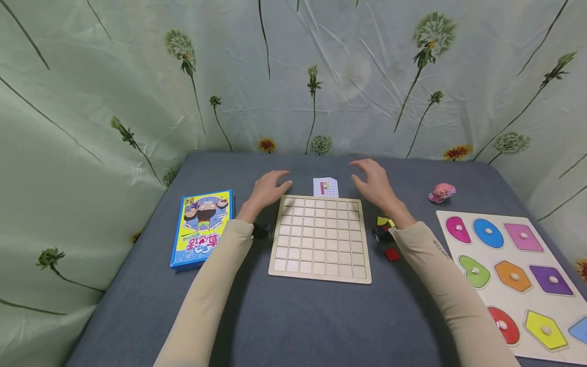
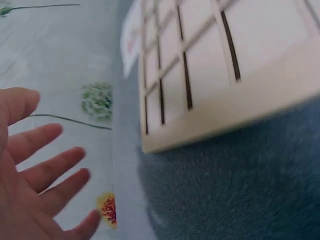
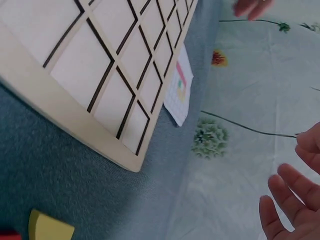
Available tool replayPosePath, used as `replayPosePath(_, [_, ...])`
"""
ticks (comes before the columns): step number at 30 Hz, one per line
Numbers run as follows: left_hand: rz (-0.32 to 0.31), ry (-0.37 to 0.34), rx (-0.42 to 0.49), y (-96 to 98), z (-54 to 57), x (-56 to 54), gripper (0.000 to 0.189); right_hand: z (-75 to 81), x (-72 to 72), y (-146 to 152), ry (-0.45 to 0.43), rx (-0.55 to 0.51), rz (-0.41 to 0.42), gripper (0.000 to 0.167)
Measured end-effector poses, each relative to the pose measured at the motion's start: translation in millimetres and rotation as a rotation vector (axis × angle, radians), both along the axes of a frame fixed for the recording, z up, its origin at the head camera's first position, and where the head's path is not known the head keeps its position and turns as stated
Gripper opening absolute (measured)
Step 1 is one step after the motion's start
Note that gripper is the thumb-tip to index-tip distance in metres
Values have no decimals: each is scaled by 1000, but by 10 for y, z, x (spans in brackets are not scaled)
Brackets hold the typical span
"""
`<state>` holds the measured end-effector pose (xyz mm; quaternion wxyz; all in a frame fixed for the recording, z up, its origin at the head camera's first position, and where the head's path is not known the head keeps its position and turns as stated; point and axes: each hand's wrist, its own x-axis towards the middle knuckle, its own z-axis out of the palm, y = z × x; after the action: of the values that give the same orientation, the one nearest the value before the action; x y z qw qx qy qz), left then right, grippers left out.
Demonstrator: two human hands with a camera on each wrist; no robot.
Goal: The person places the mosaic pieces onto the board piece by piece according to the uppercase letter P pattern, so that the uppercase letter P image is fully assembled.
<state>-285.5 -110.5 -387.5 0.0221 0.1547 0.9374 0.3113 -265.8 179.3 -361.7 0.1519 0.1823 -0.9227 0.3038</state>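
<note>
Between my two hands lies a wooden grid board (image 1: 320, 238) with rows of pale square cells. My left hand (image 1: 268, 189) hovers near the board's far left corner, fingers spread and holding nothing; the left wrist view shows its loose fingers (image 2: 55, 170). Beyond the far right corner, my right hand (image 1: 373, 183) is likewise empty, its fingers relaxed. A small pattern card (image 1: 325, 187) with coloured squares lies against the board's far edge. Red and yellow pieces, among them a red square (image 1: 392, 254) and a yellow piece (image 3: 50, 227), lie right of the board, partly hidden by the right wrist.
A blue and yellow box (image 1: 202, 229) lies on the left. To the right is a white shape puzzle board (image 1: 495, 244) with coloured knobbed pieces, and a small pink toy (image 1: 442, 192) sits behind it. A dandelion-print cloth (image 1: 284, 76) hangs behind the table.
</note>
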Motion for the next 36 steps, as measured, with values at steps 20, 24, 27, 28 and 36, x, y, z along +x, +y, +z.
replayPosePath(20, [-89,-174,205,-120,-177,387,47,-30,454,375,45,-5,23,23])
replayPosePath(24, [-93,-171,216,-138,-245,402,48,-54,516,427,19,-20,-1,23])
replayPosePath(27, [-92,-156,222,-156,-285,407,49,-84,548,452,-7,-32,-17,23])
replayPosePath(28, [-95,-147,217,-161,-296,410,50,-96,560,460,-13,-35,-22,22])
replayPosePath(36, [-91,-157,225,-195,-327,482,49,-210,690,576,-65,-26,-79,19])
